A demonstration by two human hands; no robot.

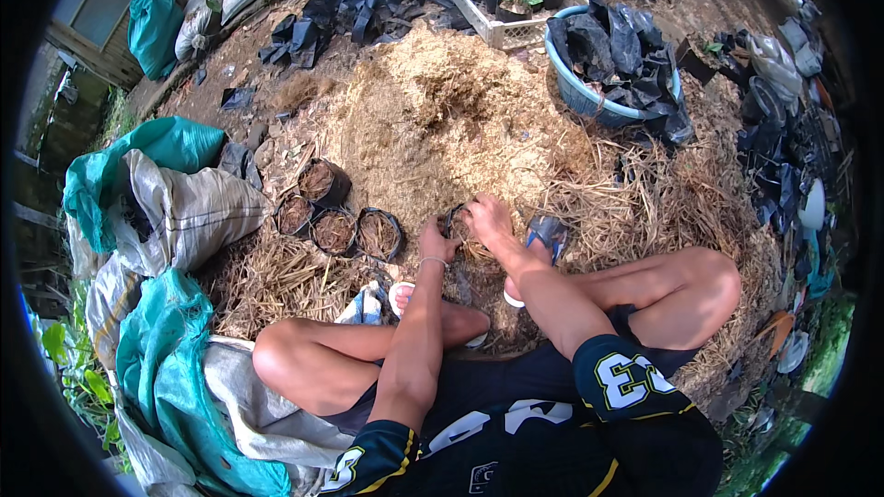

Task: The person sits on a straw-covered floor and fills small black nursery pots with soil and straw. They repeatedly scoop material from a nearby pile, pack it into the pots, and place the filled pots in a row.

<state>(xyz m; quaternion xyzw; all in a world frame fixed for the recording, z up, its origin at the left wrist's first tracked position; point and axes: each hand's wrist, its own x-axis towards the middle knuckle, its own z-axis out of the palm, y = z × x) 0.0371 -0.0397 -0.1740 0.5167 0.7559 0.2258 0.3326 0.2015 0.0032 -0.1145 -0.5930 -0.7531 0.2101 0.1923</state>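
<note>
Between my bent knees, a black plastic grow bag [457, 224] stands on the ground, with brown straw-like fill in it. My left hand [436, 243] holds its left side, the thumb pointing right across its near edge. On the bag's right rim and fill lies my right hand [487, 219], fingers bent downward; their tips are partly hidden. To the left stand several filled black grow bags, among them one near my left hand [378, 235] and one farther back [318, 181]. A pile of sawdust-like material [442, 103] lies just beyond my hands.
Dry straw [642, 200] covers the ground at right. Behind it is a blue tub [587, 100] of black plastic bags. A pale crate [497, 33] holds potted plants at the back. Woven sacks [200, 210] lie at left, and loose black bags [304, 38] lie beyond the pile.
</note>
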